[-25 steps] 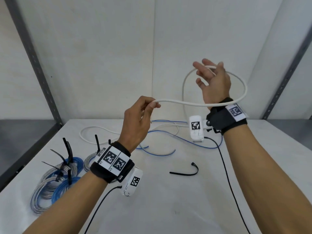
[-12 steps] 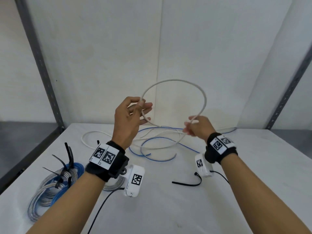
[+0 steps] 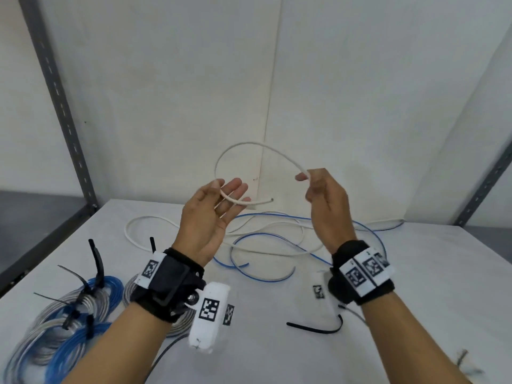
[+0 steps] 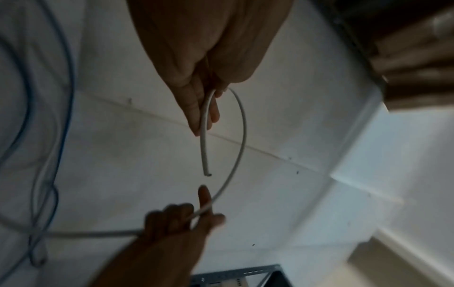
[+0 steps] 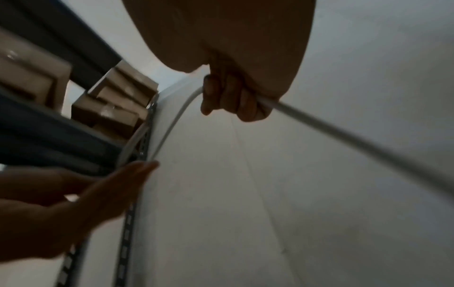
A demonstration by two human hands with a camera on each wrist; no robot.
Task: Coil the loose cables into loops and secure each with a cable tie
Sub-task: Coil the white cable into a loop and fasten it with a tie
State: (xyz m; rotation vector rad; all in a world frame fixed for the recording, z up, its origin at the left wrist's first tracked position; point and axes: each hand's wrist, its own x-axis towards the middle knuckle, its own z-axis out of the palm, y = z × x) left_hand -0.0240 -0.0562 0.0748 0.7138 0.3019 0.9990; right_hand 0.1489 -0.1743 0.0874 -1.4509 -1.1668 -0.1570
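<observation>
A white cable (image 3: 246, 144) arcs in the air between my hands, above the table (image 3: 415, 273). My left hand (image 3: 230, 192) pinches it near its cut end (image 3: 272, 200), thumb over the cable, fingers stretched out. My right hand (image 3: 307, 180) grips the same cable further along with curled fingers. The rest of the white cable (image 3: 138, 221) trails down onto the table. In the left wrist view the cable (image 4: 242, 136) runs from my left hand (image 4: 203, 108) round to the right hand (image 4: 196, 213). The right wrist view has my right hand (image 5: 228, 101) closed round the cable (image 5: 343, 124).
A loose blue cable (image 3: 266, 235) lies tangled with the white one mid-table. A black cable tie (image 3: 315, 328) lies near my right wrist. Tied coils of blue and grey cable (image 3: 69, 314) sit at the front left. Metal shelf posts (image 3: 61, 106) flank the table.
My right hand rose from near the table to the height of my left hand and came closer to it. The loop between them is smaller. My left fingers have spread out.
</observation>
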